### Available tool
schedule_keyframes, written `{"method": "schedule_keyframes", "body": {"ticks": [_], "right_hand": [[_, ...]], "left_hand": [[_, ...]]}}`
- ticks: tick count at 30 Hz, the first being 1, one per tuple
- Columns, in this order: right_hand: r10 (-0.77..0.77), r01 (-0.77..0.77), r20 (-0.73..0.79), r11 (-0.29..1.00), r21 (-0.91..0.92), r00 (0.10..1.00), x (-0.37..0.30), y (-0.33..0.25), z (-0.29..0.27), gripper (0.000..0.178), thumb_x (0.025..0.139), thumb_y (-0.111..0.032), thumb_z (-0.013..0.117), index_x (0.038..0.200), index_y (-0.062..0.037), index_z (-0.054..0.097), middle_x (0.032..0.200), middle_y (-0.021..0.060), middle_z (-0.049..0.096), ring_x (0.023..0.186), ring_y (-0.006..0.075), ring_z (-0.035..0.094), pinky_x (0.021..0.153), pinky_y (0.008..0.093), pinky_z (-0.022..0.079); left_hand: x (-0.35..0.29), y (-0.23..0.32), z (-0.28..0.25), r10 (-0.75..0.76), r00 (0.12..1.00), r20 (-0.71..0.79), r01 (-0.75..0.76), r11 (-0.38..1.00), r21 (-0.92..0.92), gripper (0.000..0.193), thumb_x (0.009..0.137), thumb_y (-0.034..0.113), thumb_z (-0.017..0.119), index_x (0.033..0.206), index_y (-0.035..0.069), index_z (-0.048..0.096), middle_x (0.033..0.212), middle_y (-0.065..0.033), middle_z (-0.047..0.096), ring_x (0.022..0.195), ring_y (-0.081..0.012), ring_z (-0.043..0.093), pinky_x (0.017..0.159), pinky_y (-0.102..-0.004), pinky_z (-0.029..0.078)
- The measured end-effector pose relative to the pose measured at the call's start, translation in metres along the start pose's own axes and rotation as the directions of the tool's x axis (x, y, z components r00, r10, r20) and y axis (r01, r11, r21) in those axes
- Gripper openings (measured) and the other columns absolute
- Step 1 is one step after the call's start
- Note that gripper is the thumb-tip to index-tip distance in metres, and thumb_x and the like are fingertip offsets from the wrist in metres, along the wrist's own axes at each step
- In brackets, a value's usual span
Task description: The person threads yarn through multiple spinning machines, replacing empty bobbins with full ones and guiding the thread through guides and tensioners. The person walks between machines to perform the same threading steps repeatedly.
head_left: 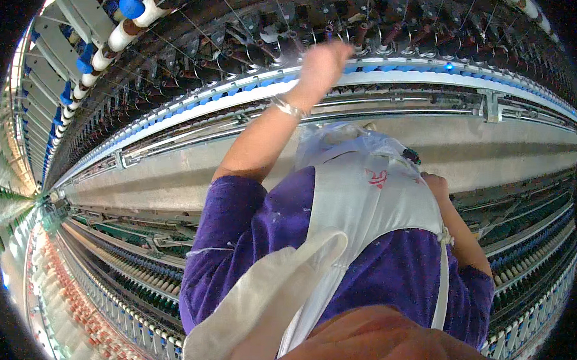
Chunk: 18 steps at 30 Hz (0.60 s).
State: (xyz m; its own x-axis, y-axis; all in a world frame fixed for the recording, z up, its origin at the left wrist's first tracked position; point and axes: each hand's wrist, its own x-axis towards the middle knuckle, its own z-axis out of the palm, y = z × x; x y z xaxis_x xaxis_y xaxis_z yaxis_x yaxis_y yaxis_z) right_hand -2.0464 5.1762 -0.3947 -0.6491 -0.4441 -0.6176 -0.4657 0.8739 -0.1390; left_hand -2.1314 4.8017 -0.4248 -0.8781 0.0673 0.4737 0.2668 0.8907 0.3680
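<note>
My left hand (322,64) is stretched out over the near row of spindles of a long spinning frame. Motion smears its fingers, so I cannot see their grip or any thread in them. A silvery bracelet (288,107) circles that wrist. Right beneath the hand runs a pale rail (396,70) with blue parts along it; dark reddish spindles (391,34) stand just beyond. At the right side of my white apron (377,203), my right hand (435,184) is curled closed, its fingertips hidden. Close to it a small dark object (412,156) shows at the apron's edge.
White rollers (121,36) with blue knobs (132,2) line the upper left. A metal bracket (491,106) stands on the lower rails at right. Behind me runs another machine row with bobbins (131,253). A pale floor strip (172,188) lies between the machines.
</note>
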Motion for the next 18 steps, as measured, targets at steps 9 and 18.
{"method": "schedule_keyframes", "body": {"ticks": [9,18], "right_hand": [[0.01,-0.035,0.07,0.927,0.373,0.997,0.002,0.038,0.041,0.036,0.08,-0.037,0.056,0.088,-0.0043,0.069,0.087,0.0227,0.066,0.08,0.0379,0.065,0.067,0.0462,0.049],[-0.19,0.046,-0.044,0.004,0.999,0.981,-0.029,0.043,0.005,0.019,0.07,-0.019,0.075,0.08,-0.0056,0.066,0.087,0.0042,0.065,0.076,0.015,0.058,0.066,0.0297,0.045]], "left_hand": [[-0.036,0.047,-0.072,0.01,0.708,0.706,0.158,0.972,-0.173,0.033,0.087,0.022,0.062,0.116,0.007,0.06,0.105,-0.0161,0.064,0.091,-0.0337,0.064,0.077,-0.0422,0.052],[0.328,0.031,-0.266,-0.152,0.979,-0.139,0.176,0.968,0.178,0.045,0.089,0.017,0.053,0.129,-0.003,0.05,0.126,-0.0227,0.056,0.11,-0.0331,0.057,0.094,-0.04,0.046]]}}
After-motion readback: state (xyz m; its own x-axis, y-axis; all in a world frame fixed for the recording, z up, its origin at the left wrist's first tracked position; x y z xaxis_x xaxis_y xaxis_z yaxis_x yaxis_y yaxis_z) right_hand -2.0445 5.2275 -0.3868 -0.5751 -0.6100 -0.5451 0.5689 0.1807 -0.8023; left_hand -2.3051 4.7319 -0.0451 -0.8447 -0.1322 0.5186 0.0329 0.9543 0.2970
